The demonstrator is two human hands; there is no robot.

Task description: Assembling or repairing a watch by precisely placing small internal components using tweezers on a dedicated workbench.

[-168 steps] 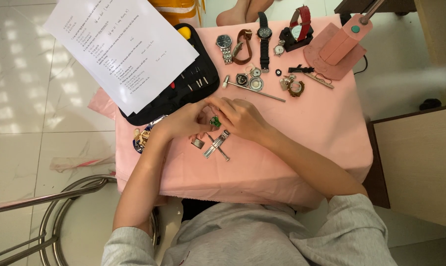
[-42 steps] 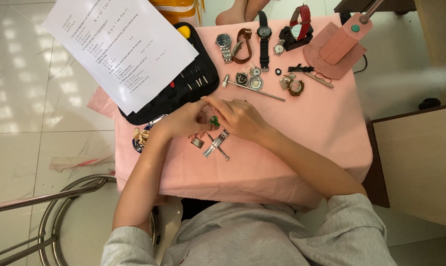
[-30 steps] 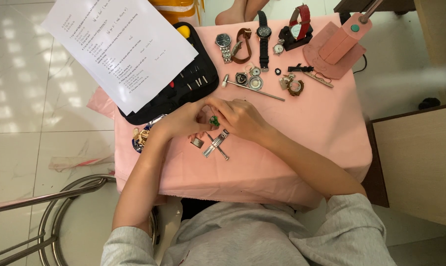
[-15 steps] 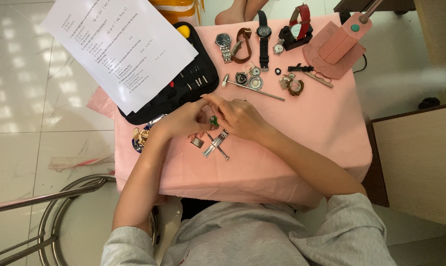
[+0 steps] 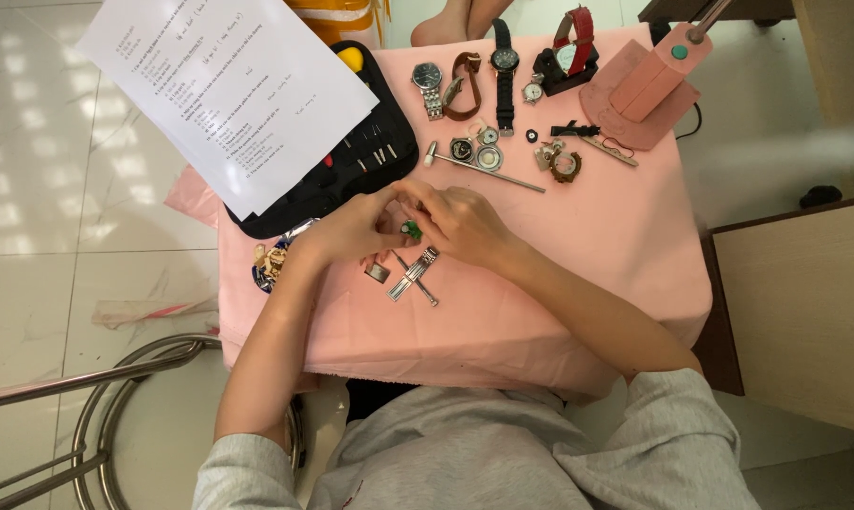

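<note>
My left hand (image 5: 351, 227) and my right hand (image 5: 465, 222) meet over the middle of a pink-covered table (image 5: 587, 274). Between their fingertips they pinch a small green-topped part (image 5: 413, 228), mostly hidden by my fingers. Just below the hands lie a metal watch-band piece crossed with a thin tool (image 5: 413, 275) and a small metal square (image 5: 378, 273). A watch with a patterned band (image 5: 268, 265) lies by my left wrist.
A black tool case (image 5: 351, 161) under printed paper sheets (image 5: 228, 90) fills the far left. Several watches (image 5: 502, 66), a small hammer (image 5: 483, 168), loose watch parts (image 5: 474, 151) and a pink stand (image 5: 644, 90) line the far edge. A metal stool (image 5: 115, 406) stands left; a wooden cabinet (image 5: 795, 302) right.
</note>
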